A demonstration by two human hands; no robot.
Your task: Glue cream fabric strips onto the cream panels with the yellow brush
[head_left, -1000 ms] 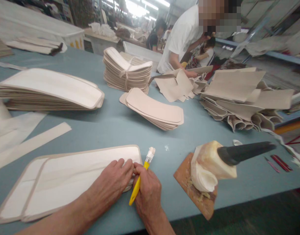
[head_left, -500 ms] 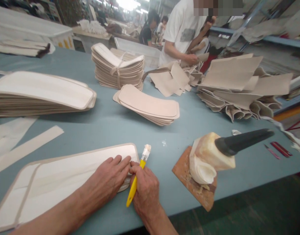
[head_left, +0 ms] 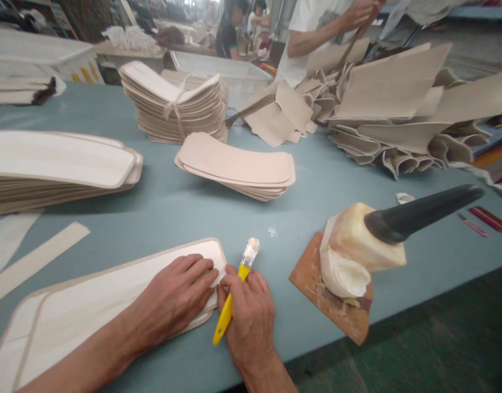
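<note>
A long white panel with a beige border [head_left: 82, 305] lies on the blue-green table at the lower left. My left hand [head_left: 175, 297] lies over its right part, palm down, fingers toward the right end. My right hand [head_left: 251, 311] is at the panel's right edge, closed around a yellow-handled brush [head_left: 225, 319]. White paste coats the bristles, which point up and away. The thumb and forefinger of my right hand are at the panel's edge, close to my left fingertips. The panel's lower right edge shows a second layer beneath.
A paste container with a black handle [head_left: 344, 256] stands on a brown board [head_left: 308, 262] at right. Beyond are a curved beige stack [head_left: 238, 164], a tied stack [head_left: 181, 109], a white-topped stack [head_left: 62, 158] and piled beige pieces [head_left: 390, 98]. A person stands behind the table.
The view has shifted slightly. Both hands remain at the panel's right end, the brush still in my right hand. The person behind has raised their hands with a beige strip.
</note>
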